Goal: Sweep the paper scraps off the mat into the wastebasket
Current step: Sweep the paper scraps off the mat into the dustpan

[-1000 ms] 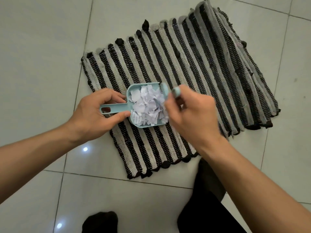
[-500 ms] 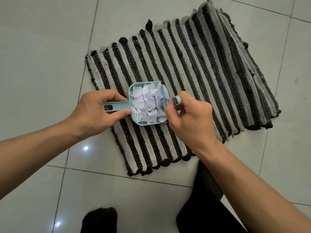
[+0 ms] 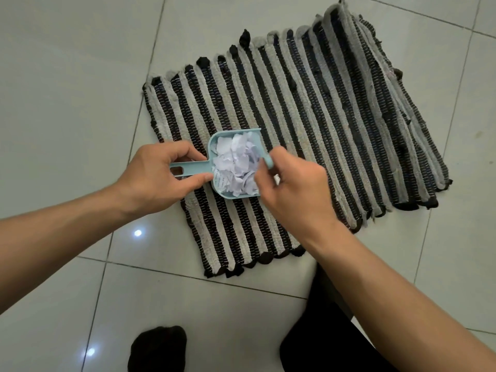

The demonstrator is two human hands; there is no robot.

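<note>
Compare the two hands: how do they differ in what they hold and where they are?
The left hand grips the handle of the dustpan; the right hand holds a small brush at the pan's open side. The left hand lies over the mat's edge, the right hand further in. Both are closed on light blue tools.

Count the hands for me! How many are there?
2. The left hand grips the blue dustpan handle; the right hand holds a small brush at the dustpan's open edge.
</note>
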